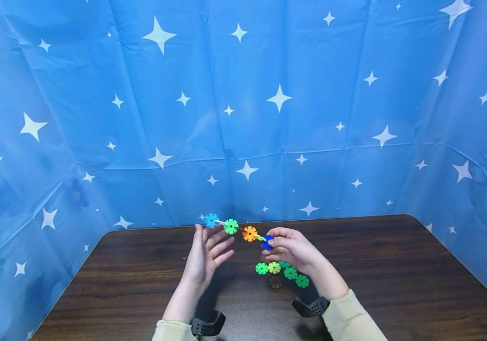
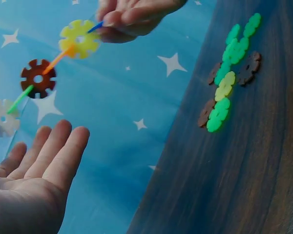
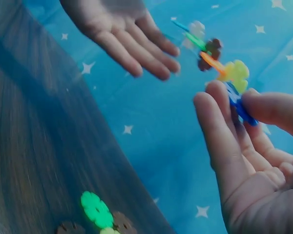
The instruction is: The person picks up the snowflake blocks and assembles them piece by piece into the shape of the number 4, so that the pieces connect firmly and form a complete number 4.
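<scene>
A chain of notched plastic discs hangs in the air above the table, slotted edge to edge. My right hand pinches the dark blue disc at its right end between thumb and fingers. From there run a yellow disc, an orange disc, a brown disc, a green disc, a white disc and a light blue disc at the far left end. Beside that left end, my left hand is spread with straight fingers, palm turned up, and grips nothing.
Loose green discs, a yellow-green disc and brown discs lie in a cluster on the dark wooden table, below my right hand. A blue curtain with white stars stands behind the table and along both sides.
</scene>
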